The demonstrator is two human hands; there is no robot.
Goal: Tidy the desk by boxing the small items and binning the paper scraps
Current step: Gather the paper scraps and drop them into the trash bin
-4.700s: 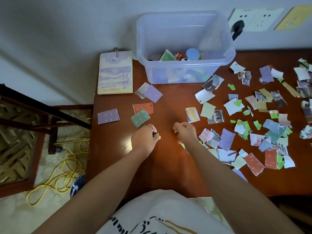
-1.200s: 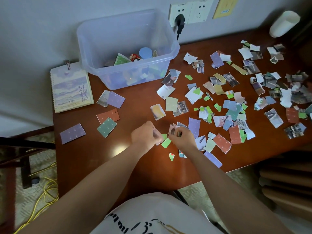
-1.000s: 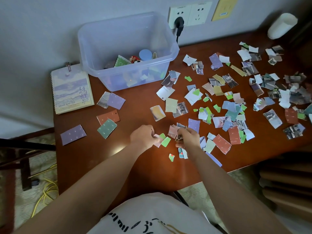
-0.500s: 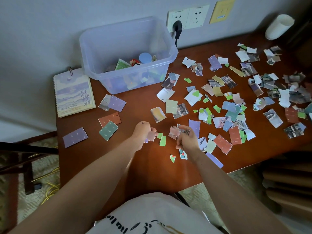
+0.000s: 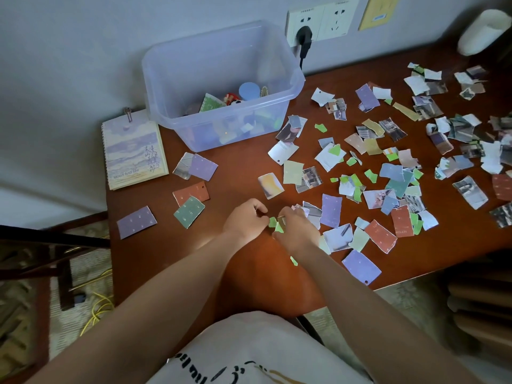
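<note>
Head view: two bare forearms meeting over the near middle of a brown wooden desk [image 5: 155,261].
Change: half a second back, hands apart with a green piece lying between them; now drawn together onto it. No sign now of the pinkish scrap seen then in the left fingers.
Meaning: gathering under way, piece by piece; nothing binned, and no bin in sight.
Left hand [image 5: 243,221]: fingers curled, thumb and forefinger pinching small torn green paper scraps [image 5: 273,221].
Right hand [image 5: 297,230]: curled likewise, nipping the same green scraps from the opposite side, as far as can be judged.
Counts: one clear plastic storage box [image 5: 210,134] at the back by the wall, small items already inside; one spiral notebook with a purple cloud cover [image 5: 134,151] just left of it; five whole rectangular cards [image 5: 136,222] left of the hands; one stray green bit [image 5: 293,261] near the front edge.
Loose torn scraps [image 5: 390,171]: spread across the right half, dozens, too many to count.
</note>
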